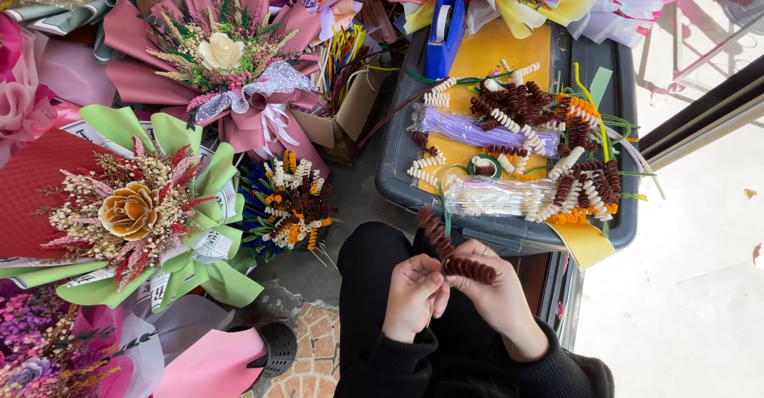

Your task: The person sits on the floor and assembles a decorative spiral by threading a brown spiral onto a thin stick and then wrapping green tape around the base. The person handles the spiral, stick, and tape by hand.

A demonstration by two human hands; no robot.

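A dark brown coiled pipe cleaner (pixel 450 253) is gripped by both hands just below the grey bin lid (pixel 398 159): the left hand (pixel 414 296) is pinched on its stem, the right hand (pixel 497 290) is closed around its coil. More coils (pixel 529 115) and a blue tape dispenser (pixel 444 33) are spread on that lid, and wrapped bouquets (pixel 223 64) are massed to its left.

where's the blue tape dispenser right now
In the head view the blue tape dispenser stands at top centre, on the far left edge of the dark bin lid, beside the yellow paper.
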